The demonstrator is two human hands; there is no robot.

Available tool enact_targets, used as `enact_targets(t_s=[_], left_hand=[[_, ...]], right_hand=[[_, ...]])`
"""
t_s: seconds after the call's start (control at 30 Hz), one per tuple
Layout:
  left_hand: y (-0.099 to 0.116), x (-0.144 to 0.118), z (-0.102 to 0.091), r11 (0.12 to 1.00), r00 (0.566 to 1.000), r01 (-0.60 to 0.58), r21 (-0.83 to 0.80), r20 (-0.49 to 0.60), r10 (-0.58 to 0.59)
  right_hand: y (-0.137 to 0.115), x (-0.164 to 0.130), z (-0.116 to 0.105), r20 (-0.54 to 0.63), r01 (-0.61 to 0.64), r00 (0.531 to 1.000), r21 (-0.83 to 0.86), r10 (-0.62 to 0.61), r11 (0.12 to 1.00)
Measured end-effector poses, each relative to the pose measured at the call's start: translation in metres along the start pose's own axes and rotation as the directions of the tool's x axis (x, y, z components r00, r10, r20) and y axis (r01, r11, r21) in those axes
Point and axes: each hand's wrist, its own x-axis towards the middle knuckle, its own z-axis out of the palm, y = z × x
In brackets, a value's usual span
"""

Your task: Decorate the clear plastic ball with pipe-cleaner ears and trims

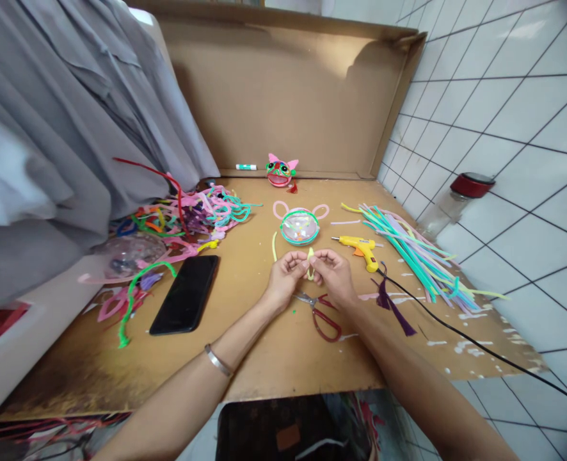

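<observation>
My left hand and my right hand meet at the middle of the cardboard sheet. Both pinch a short yellow pipe cleaner bent into a loop between the fingertips. Just beyond the hands lies a clear round dome with a green rim and pink pipe-cleaner ears. Red-handled scissors lie under my right wrist. A yellow glue gun rests to the right of the hands, its black cord trailing off to the right.
A black phone lies left of the hands. Tangled pipe cleaners pile at the left, straight ones at the right. A finished pink-eared face and a glue stick stand by the cardboard back wall. A red-lidded jar lies on the tiles.
</observation>
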Motion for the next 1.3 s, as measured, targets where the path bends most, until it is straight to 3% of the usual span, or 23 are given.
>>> enact_targets(t_s=[0.3,0.7,0.9,1.3], left_hand=[[0.0021,-0.0016,0.0022,1.0,1.0,0.03,0.001,-0.003,-0.03],[0.0048,-0.0022,0.0022,0.999,0.999,0.041,-0.004,-0.012,-0.041],[0.0046,-0.0024,0.0016,0.999,0.999,0.043,0.008,-0.007,-0.042],[0.0076,-0.0037,0.0029,0.998,0.998,0.064,0.004,0.012,-0.064]], right_hand=[[0.0015,0.0017,0.0003,-0.028,0.032,0.999,0.0,-0.032,0.999],[0.0018,0.0029,-0.0019,-0.036,-0.027,0.999,0.014,0.028,1.0],[0.0033,0.0026,-0.0026,-0.013,-0.073,0.997,0.056,0.074,0.996],[-0.0017,0.0025,-0.0033,0.023,-0.037,0.999,-0.004,0.037,0.999]])
